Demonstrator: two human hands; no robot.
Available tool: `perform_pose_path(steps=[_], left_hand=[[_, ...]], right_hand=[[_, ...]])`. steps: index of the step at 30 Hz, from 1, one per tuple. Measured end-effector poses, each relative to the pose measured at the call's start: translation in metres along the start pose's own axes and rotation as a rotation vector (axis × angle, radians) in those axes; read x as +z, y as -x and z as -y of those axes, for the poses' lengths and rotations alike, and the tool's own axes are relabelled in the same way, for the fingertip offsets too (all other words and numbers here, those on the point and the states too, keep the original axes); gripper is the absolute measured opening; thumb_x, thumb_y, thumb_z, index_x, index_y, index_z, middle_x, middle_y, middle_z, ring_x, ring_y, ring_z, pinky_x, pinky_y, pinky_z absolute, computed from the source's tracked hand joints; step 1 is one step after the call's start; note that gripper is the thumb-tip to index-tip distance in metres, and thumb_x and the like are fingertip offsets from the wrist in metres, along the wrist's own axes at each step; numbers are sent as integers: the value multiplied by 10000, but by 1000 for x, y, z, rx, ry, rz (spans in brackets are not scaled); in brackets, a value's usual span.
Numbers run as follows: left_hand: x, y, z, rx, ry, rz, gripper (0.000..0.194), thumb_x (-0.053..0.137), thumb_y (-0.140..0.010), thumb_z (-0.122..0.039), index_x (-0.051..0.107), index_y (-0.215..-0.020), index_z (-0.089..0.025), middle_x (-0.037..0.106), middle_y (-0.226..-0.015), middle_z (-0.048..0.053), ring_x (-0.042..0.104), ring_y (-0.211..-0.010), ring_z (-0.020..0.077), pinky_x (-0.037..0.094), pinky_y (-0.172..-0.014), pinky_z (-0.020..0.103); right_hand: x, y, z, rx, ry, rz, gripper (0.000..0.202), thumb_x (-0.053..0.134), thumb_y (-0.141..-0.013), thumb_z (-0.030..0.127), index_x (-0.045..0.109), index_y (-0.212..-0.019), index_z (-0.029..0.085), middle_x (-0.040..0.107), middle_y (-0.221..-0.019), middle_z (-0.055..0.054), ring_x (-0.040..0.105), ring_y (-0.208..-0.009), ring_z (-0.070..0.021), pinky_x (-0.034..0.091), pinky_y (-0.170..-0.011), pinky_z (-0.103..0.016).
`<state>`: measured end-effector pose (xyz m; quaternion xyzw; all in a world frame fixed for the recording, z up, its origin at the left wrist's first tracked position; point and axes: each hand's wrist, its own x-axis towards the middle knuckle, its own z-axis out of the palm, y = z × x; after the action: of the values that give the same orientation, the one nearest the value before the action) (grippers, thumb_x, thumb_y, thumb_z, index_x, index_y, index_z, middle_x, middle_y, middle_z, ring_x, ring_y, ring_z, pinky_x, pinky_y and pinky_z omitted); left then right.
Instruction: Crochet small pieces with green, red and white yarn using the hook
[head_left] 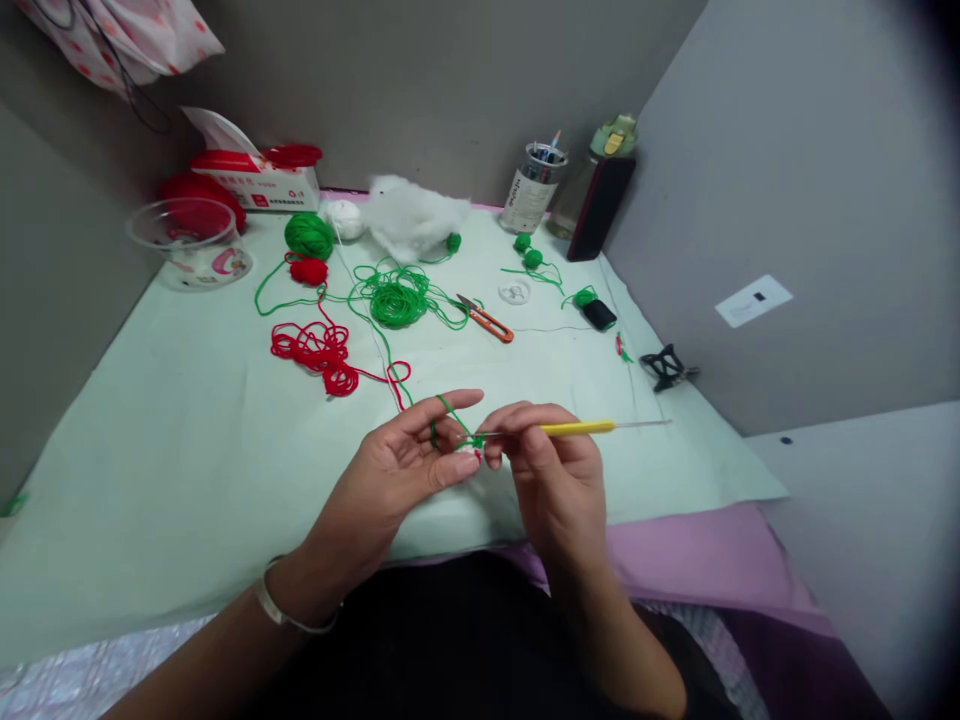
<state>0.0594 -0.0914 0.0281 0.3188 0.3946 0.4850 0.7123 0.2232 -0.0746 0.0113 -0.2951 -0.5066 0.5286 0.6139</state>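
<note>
head view, looking down at a pale mint-green table cover [187,430] with everything placed relative to the tangled green yarn pile [397,300] in the middle.

nearer than that pile, at the front edge: left hand [397,465] curled, green strand looped over the raised index finger, thumb and fingers pinching a tiny green and red crochet piece [472,445]. right hand [551,470] just beside it, closed around a yellow-handled crochet hook [577,428], metal tip poking into the little piece, handle end pointing away to the right. silver bangle [281,610] on the left wrist.

left of the pile and a bit nearer: loose red yarn tangle [322,350], strand trailing toward the hands. left and farther back: tight green yarn ball [308,234], small red yarn bit [308,270] right under it. far left: clear plastic bowl [187,235], red and white tissue box [259,180] behind it.

behind the pile: white fluffy stuffing [412,215], small white ball [345,218] touching its left side.

right of the pile, near: orange-handled thread snips [487,320]. farther right: small clear round lid [514,291], couple of small green yarn balls [527,250], small black object [600,314] with green yarn on it. back right by the wall: clear jar of pens [534,185], green-capped bottle [592,180]. black hair claw clip [664,366] off at the right edge.
</note>
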Motion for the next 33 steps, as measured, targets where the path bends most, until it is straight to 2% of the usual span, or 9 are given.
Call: perform_pose_path(steps=[7,12,17,24,29,33], left_hand=[[-1,3,-7,49,-37,22,398,874,-802,-241,808,-1188,-313,637,-888,-5,594,-864,132,514,-832,246],[-1,3,-8,54,-63,15,396,862,-809,-237,803,-1196,-301,647,-869,-2,606,-856,142,524,-840,262],[-3,2,-6,72,-114,-5,416,855,-811,-251,791,-1221,-276,648,-874,7,607,-853,160,522,-841,284],[-4,3,-3,99,-153,-24,401,842,-836,-239,783,-1227,-303,638,-885,-12,604,-829,121,518,-821,231],[-3,3,-3,121,-168,-62,406,849,-824,-237,785,-1223,-270,635,-869,-2,614,-834,130,532,-822,241],[1,3,-1,119,-113,-65,442,864,-809,-227,776,-1240,-270,634,-853,-10,608,-817,118,527,-791,214]], right_hand=[[-1,-3,7,14,-44,31,159,604,-1017,269,721,-934,201,767,-875,-41,684,-695,-141,582,-644,-284],[-5,0,9,-45,79,67,176,578,-1032,289,704,-946,201,755,-879,-51,677,-712,-161,588,-658,-322],[-6,5,16,-185,294,102,176,534,-1046,217,707,-1010,218,749,-920,-50,686,-805,-179,580,-697,-339],[-5,10,18,-405,517,185,230,522,-1020,98,694,-1136,197,751,-1010,-68,697,-946,-194,574,-792,-373],[-5,9,18,-438,573,230,215,523,-1022,111,688,-1132,194,745,-1015,-69,694,-956,-185,590,-810,-361],[-1,13,10,-551,749,173,255,567,-1004,128,708,-1183,245,732,-1038,-70,702,-936,-202,622,-772,-349]])
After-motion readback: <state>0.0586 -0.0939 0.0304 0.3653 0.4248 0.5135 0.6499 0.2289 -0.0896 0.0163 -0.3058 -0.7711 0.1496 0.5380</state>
